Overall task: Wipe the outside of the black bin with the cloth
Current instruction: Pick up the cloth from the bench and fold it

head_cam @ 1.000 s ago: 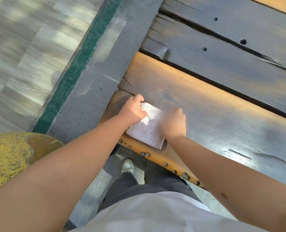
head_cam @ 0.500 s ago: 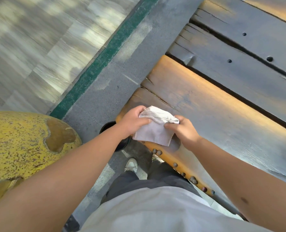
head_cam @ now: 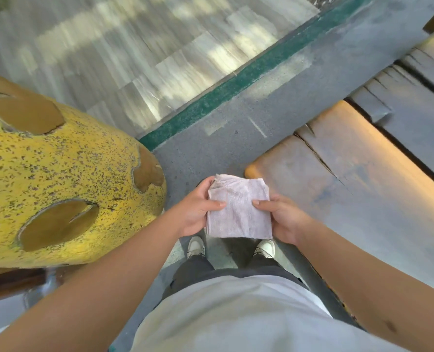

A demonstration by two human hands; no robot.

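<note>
A pale, folded cloth (head_cam: 238, 209) hangs in the air above my shoes, held flat between both hands. My left hand (head_cam: 195, 212) grips its left edge, thumb on top. My right hand (head_cam: 279, 217) pinches its right edge the same way. The black bin is hidden; only a dark sliver shows behind the top of the cloth, too small to identify.
A large yellow speckled rounded structure (head_cam: 58, 179) with brown oval patches stands close on the left. A wooden plank bench (head_cam: 363, 174) lies on the right. Grey pavement (head_cam: 236, 123) with a green strip (head_cam: 248, 77) runs ahead between them.
The cloth has been lifted off the bench and brought back in front of my body. My view swung left, bringing the yellow structure in.
</note>
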